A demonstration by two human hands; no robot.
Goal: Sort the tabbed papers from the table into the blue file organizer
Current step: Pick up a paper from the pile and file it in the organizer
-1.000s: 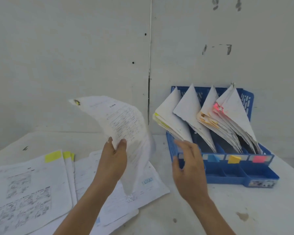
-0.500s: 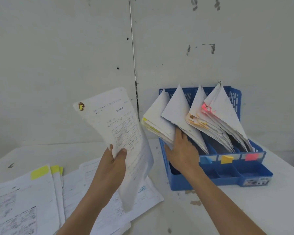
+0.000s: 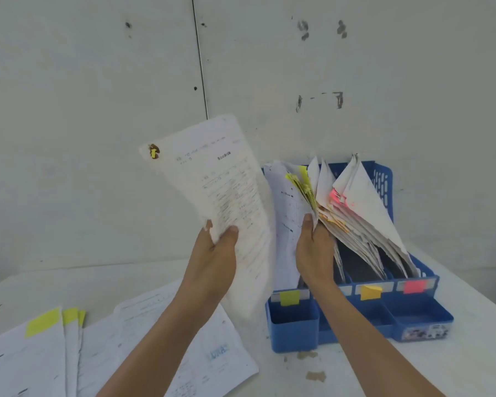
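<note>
Item: tabbed sheet [image 3: 221, 190], long axis near upright, which we pinch near its lower end in our left hand [image 3: 215, 253]. It hangs just left of the blue file organizer [image 3: 384, 179], which stands toward the table's [image 3: 476, 365] right edge. Our right hand [image 3: 315, 250] grips the filed papers [image 3: 304, 184] in the leftmost slot, so the sheet's way in lies rightward.

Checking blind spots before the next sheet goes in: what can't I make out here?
Head view:
Print on held paper: blurred, too small.
Fingers of right hand: hidden behind filed papers.
Second label on blue file organizer: behind the right forearm.
Table papers: cut off at bottom-left edge.
</note>
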